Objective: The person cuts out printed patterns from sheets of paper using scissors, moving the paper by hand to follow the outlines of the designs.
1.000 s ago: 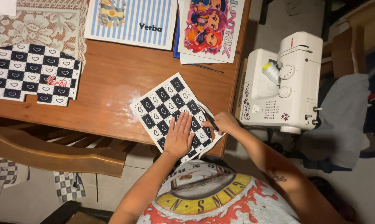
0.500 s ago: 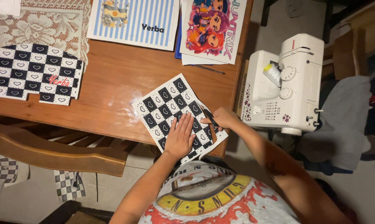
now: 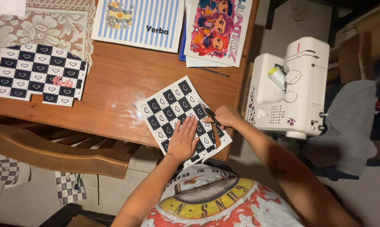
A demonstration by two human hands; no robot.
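Left hand (image 3: 183,141) pressed flat, fingers spread, on black-and-white checkered heart-print sheet (image 3: 173,110) at near edge of brown wooden table (image 3: 110,90); right hand (image 3: 225,117) clasped around slim dark tool (image 3: 212,117), beside white sewing machine (image 3: 288,86).

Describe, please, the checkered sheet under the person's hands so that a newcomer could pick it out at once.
Start at the wooden table and go to its near right corner, beside the white sewing machine. There the checkered sheet lies tilted, pressed flat by the left hand. Unlike the other checkered piece at the far left, it is a plain rectangle without red lettering.
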